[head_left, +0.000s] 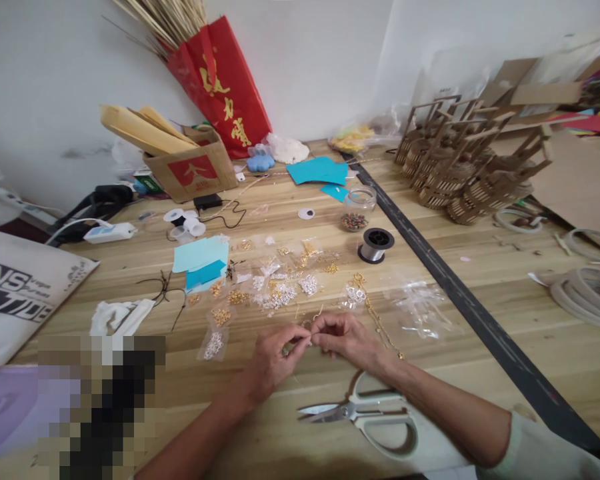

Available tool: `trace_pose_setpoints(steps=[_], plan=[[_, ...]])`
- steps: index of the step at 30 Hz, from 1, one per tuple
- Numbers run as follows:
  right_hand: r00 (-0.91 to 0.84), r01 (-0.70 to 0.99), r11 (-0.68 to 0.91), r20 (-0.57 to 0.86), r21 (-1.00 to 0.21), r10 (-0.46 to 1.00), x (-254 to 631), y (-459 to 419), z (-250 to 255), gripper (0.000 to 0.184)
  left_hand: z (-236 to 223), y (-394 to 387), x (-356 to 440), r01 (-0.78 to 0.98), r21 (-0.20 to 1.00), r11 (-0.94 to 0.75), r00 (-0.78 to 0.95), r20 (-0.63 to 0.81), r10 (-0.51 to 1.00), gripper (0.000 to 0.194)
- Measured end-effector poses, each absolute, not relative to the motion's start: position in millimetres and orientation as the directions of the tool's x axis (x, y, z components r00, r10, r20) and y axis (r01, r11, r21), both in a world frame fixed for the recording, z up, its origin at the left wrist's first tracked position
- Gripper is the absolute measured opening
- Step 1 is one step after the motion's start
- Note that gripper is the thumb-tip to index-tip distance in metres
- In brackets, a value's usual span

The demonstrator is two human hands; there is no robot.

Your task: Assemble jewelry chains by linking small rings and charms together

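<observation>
My left hand (275, 357) and my right hand (344, 339) meet above the wooden table (480, 373), fingertips pinched together on a tiny gold jewellery piece (307, 340) too small to make out. A thin gold chain (377, 320) trails past my right wrist. Just beyond the hands lie several small clear bags of gold and silver findings (280, 293). White-handled scissors (365, 413) lie shut under my right forearm.
A wire spool (375, 245), a bead jar (356, 212), blue paper sheets (203, 260), a cardboard box (193, 167), a red bag (223, 83) and stacked wooden frames (460, 167) sit further back. A black strip (455, 293) crosses the table. Empty clear bags (420, 303) lie right.
</observation>
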State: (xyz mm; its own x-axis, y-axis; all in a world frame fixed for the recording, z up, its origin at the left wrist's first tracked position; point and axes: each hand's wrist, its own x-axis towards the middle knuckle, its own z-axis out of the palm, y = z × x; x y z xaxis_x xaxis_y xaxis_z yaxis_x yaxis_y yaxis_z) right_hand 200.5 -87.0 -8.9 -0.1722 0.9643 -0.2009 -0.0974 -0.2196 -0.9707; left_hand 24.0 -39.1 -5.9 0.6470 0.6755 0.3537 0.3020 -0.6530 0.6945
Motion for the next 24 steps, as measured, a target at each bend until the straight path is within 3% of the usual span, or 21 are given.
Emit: trace_pose_setpoints(steps=[7, 18, 24], plan=[[-0.179, -0.131, -0.221, -0.196, -0.966, 0.964, 200, -88, -8, 0.019, -8, -40, 25, 0.254, 0.770, -0.585, 0.619, 0.335, 0.710, 0.014], [-0.162, -0.120, -0.247, -0.227, -0.961, 0.960, 201, -88, -6, 0.019, 2, -33, 25, 0.208, 0.970, -0.127, 0.623, -0.032, 0.782, 0.013], [-0.170, -0.106, -0.247, -0.227, -0.963, 0.959, 203, -88, -4, 0.028, 4, -34, 25, 0.209, 0.971, -0.120, 0.619, -0.036, 0.784, 0.013]])
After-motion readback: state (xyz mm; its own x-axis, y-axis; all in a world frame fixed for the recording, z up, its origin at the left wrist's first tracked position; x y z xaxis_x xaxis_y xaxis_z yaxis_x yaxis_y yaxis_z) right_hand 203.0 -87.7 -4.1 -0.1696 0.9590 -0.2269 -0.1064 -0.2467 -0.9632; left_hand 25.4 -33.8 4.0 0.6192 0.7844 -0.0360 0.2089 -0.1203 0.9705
